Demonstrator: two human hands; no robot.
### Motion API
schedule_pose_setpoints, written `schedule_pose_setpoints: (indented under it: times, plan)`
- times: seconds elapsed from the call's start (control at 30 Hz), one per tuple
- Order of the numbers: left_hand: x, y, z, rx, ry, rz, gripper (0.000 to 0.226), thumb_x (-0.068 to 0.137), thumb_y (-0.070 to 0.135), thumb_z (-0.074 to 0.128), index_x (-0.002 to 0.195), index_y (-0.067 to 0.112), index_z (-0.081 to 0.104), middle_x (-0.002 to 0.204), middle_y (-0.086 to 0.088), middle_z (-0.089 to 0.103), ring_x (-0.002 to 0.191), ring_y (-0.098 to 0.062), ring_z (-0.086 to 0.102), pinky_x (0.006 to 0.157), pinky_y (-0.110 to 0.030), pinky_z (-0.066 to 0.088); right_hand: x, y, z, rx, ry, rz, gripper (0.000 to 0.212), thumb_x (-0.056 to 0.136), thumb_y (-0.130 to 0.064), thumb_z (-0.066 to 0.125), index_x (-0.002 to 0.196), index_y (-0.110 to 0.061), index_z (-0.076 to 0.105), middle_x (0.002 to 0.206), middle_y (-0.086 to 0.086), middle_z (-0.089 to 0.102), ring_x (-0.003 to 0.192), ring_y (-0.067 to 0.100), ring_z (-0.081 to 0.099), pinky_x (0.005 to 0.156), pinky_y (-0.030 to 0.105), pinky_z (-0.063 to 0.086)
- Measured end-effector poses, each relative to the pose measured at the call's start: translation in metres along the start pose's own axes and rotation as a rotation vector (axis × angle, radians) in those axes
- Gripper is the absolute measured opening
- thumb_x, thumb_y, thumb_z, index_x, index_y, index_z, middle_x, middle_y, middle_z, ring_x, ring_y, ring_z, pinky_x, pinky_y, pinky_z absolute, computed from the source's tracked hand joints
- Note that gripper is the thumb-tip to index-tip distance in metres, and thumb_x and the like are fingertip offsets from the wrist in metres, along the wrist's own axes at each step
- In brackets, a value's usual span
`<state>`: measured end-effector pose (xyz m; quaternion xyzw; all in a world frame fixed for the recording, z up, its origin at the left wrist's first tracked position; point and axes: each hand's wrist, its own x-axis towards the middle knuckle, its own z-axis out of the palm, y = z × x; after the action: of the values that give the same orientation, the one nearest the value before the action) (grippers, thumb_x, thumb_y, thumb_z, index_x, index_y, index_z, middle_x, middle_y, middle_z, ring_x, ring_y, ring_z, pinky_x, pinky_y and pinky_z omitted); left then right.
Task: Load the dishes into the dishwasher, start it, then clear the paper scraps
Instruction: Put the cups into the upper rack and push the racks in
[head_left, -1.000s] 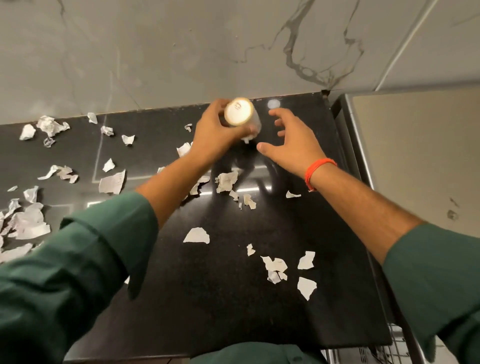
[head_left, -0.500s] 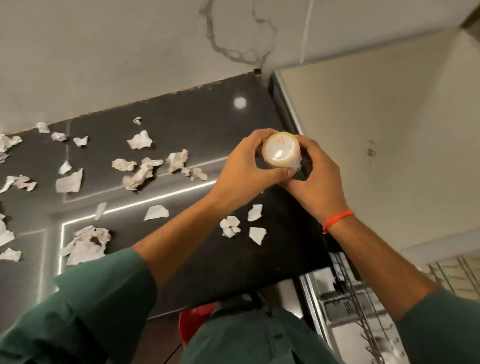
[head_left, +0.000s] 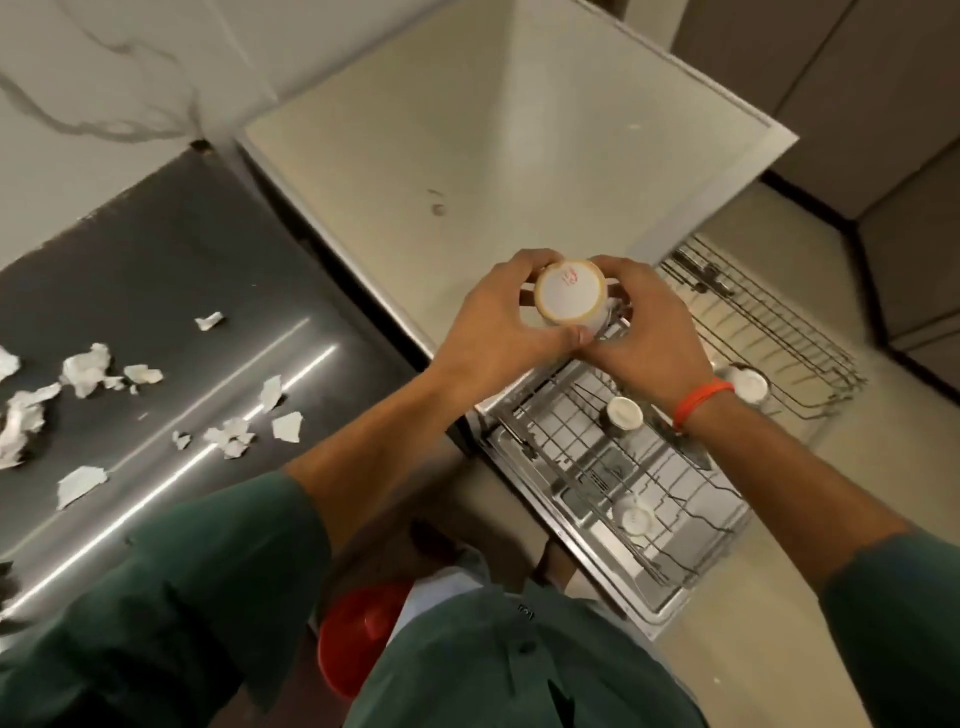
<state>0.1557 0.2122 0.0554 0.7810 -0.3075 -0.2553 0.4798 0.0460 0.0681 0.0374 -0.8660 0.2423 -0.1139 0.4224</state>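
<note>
While I watch through the head camera, both hands meet over the open dishwasher, holding 1 white cup (head_left: 570, 293) upside down, its round base with a tan ring and a small red mark facing up. My view shows the left hand (head_left: 498, 332) wrapped around the cup's left side, fingers (head_left: 530, 260) curled over the far rim of the base and thumb pressed near the front. The right hand (head_left: 652, 332) grips the cup's right side, fingers curled around it; an orange band (head_left: 702, 401) circles that wrist. Both hands are grasping the cup, which hangs in the air above the near-left corner of the upper rack (head_left: 769, 332).

Below the hands, the lower rack (head_left: 623, 499) is pulled out and carries 2 upturned cups: 1 dark-sided cup (head_left: 625, 415) near its far edge and 1 white cup (head_left: 635, 518) toward its near edge. Another upturned white cup (head_left: 748, 384) sits in the upper rack, just beyond the right wrist.

To the left, the dark glossy desk (head_left: 156, 291) carries torn paper scraps (head_left: 228, 436) scattered along its left and near parts. A red bucket (head_left: 358, 639) stands on the floor below the desk's near edge, partly hidden by my green shirt (head_left: 519, 670).
</note>
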Motion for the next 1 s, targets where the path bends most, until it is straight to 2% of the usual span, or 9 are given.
schedule_pose_setpoints:
  times: [0.13, 0.2, 0.3, 0.43, 0.6, 0.73, 0.87, 0.93, 1.0]
  plan:
    - [0.004, 0.012, 0.052, 0.023, -0.065, 0.009, 0.069, 0.071, 0.033, 0.090, 0.130, 0.030, 0.054, 0.127, 0.010, 0.061, 0.112, -0.005, 0.059, 0.095, -0.025, 0.051, -0.021, 0.036, -0.040, -0.062, 0.020, 0.049, 0.073, 0.067, -0.038, 0.086, 0.132, -0.024, 0.056, 0.129, 0.000, 0.056, 0.113, 0.016, 0.056, 0.098, 0.040, 0.050]
    - [0.006, 0.011, 0.071, 0.025, -0.099, 0.001, 0.069, 0.071, 0.033, 0.089, 0.130, 0.032, 0.053, 0.126, 0.010, 0.061, 0.112, -0.005, 0.059, 0.094, -0.021, 0.050, -0.030, 0.051, -0.051, -0.093, -0.003, 0.081, 0.072, 0.069, -0.040, 0.085, 0.132, -0.022, 0.055, 0.128, 0.001, 0.055, 0.115, 0.018, 0.055, 0.099, 0.041, 0.048]
    - [0.010, 0.004, 0.094, 0.063, -0.161, -0.024, 0.072, 0.070, 0.036, 0.087, 0.133, 0.031, 0.053, 0.126, 0.009, 0.062, 0.115, -0.007, 0.060, 0.097, -0.026, 0.051, -0.041, 0.074, -0.058, -0.092, -0.035, 0.143, 0.073, 0.070, -0.044, 0.082, 0.134, -0.023, 0.054, 0.129, 0.002, 0.053, 0.115, 0.018, 0.054, 0.101, 0.040, 0.048]
    - [0.017, -0.016, 0.116, 0.133, -0.225, -0.038, 0.066, 0.071, 0.031, 0.089, 0.129, 0.026, 0.058, 0.119, 0.010, 0.065, 0.108, -0.004, 0.062, 0.089, -0.021, 0.053, -0.048, 0.106, -0.048, -0.093, -0.121, 0.235, 0.068, 0.076, -0.039, 0.081, 0.137, -0.024, 0.053, 0.133, 0.002, 0.050, 0.119, 0.016, 0.050, 0.102, 0.028, 0.039]
    - [0.019, -0.069, 0.145, 0.341, -0.305, -0.127, 0.061, 0.073, 0.030, 0.084, 0.128, 0.024, 0.057, 0.116, 0.003, 0.061, 0.106, -0.014, 0.060, 0.087, -0.031, 0.050, -0.050, 0.146, -0.010, -0.133, -0.263, 0.350, 0.057, 0.081, -0.041, 0.075, 0.132, -0.027, 0.053, 0.126, 0.006, 0.057, 0.115, 0.022, 0.054, 0.093, 0.031, 0.045]
    - [0.029, -0.105, 0.164, 0.462, -0.415, -0.191, 0.066, 0.074, 0.027, 0.082, 0.132, 0.018, 0.052, 0.124, -0.005, 0.058, 0.109, -0.023, 0.058, 0.081, -0.030, 0.045, -0.054, 0.164, 0.019, -0.093, -0.303, 0.444, 0.052, 0.083, -0.034, 0.072, 0.130, -0.021, 0.056, 0.121, 0.006, 0.066, 0.112, 0.026, 0.062, 0.094, 0.039, 0.051]
    - [0.042, -0.130, 0.181, 0.558, -0.542, -0.268, 0.071, 0.077, 0.013, 0.081, 0.137, 0.014, 0.044, 0.140, -0.011, 0.043, 0.125, -0.029, 0.048, 0.099, -0.035, 0.044, -0.061, 0.182, 0.033, -0.092, -0.399, 0.565, 0.057, 0.089, -0.034, 0.068, 0.141, -0.020, 0.050, 0.132, 0.008, 0.062, 0.123, 0.027, 0.057, 0.101, 0.035, 0.047]
    - [0.049, -0.143, 0.189, 0.639, -0.560, -0.283, 0.074, 0.077, 0.010, 0.082, 0.139, 0.016, 0.041, 0.142, -0.010, 0.042, 0.126, -0.030, 0.049, 0.102, -0.037, 0.046, -0.064, 0.192, 0.035, -0.090, -0.414, 0.598, 0.055, 0.089, -0.030, 0.067, 0.141, -0.020, 0.050, 0.129, 0.008, 0.063, 0.121, 0.026, 0.058, 0.099, 0.033, 0.047]
    - [0.054, -0.155, 0.196, 0.769, -0.578, -0.283, 0.080, 0.076, 0.013, 0.084, 0.141, 0.018, 0.038, 0.143, -0.011, 0.044, 0.123, -0.033, 0.053, 0.098, -0.045, 0.052, -0.067, 0.200, 0.038, -0.107, -0.427, 0.614, 0.054, 0.090, -0.028, 0.066, 0.140, -0.020, 0.050, 0.129, 0.007, 0.063, 0.120, 0.026, 0.059, 0.098, 0.033, 0.048]
